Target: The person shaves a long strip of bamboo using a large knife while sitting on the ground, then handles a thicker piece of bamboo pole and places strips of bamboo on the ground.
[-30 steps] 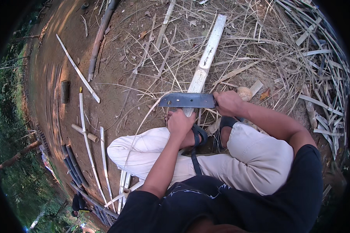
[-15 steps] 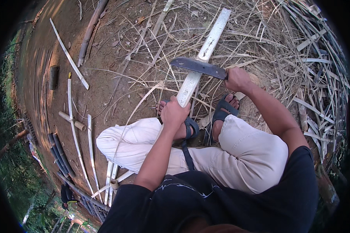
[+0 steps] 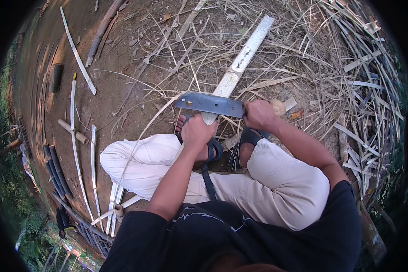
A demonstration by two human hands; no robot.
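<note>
My left hand (image 3: 198, 131) is closed around the near end of a split bamboo strip (image 3: 245, 53), which slants away up and to the right, its pale inner face and a node showing. In my closed right hand (image 3: 259, 114) is the handle of a machete, mostly hidden by the fingers. The machete's dark, broad blade (image 3: 208, 104) lies crosswise over the strip, just beyond my left hand. Several small holes show along the blade. Whether its edge bites into the bamboo, I cannot tell.
My sandalled feet (image 3: 215, 149) and bent legs in pale trousers (image 3: 285, 186) are close below. Bamboo shavings (image 3: 299, 59) litter the ground ahead, with a heap of strips (image 3: 365, 113) at the right. Long strips (image 3: 78, 154) and a short bamboo tube (image 3: 73, 131) lie left.
The machete has moved down along the strip toward my left hand, and its blade face now shows more broadly. My left hand keeps hold of the strip.
</note>
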